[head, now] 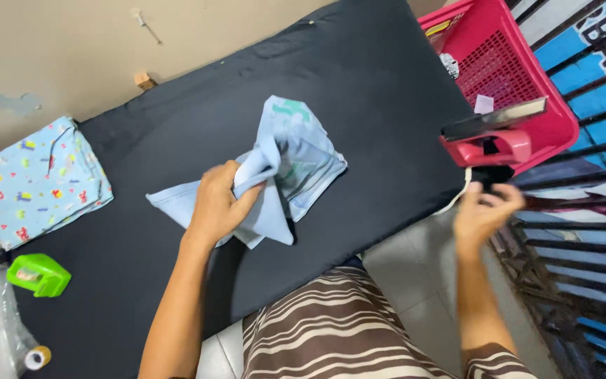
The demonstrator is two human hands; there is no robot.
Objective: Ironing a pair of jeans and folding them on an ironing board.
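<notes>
Garment: pale blue cloth with a green print, lying bunched near the middle of the black padded desk. 1 flap trails flat toward the left; the rest is heaped up, which fits a piece being gathered or turned over by hand, not one laid out smooth.

Left hand: grip closed, fingers curled around a fold of the garment at its near-left side, lifting that fold clear of the pad. The raised fold is what pulls the heap into a peak.

Right hand: off the right edge of the desk, fingers bent around a small black part just below the red iron. Blur here is heavy; probably the cord or plug end, but I cannot tell which. Grip looks partly closed on it, not tight.

Iron stands with its soleplate turned up and away from the cloth, at the desk's right edge, touching or just beside the red plastic basket. That keeps the plate off the fabric.

Outward: 1 folded patterned blue cloth at the far-left edge, well apart from the garment. Green tape dispenser near the left corner, a small tape roll below it. Metal railing to the right.
</notes>
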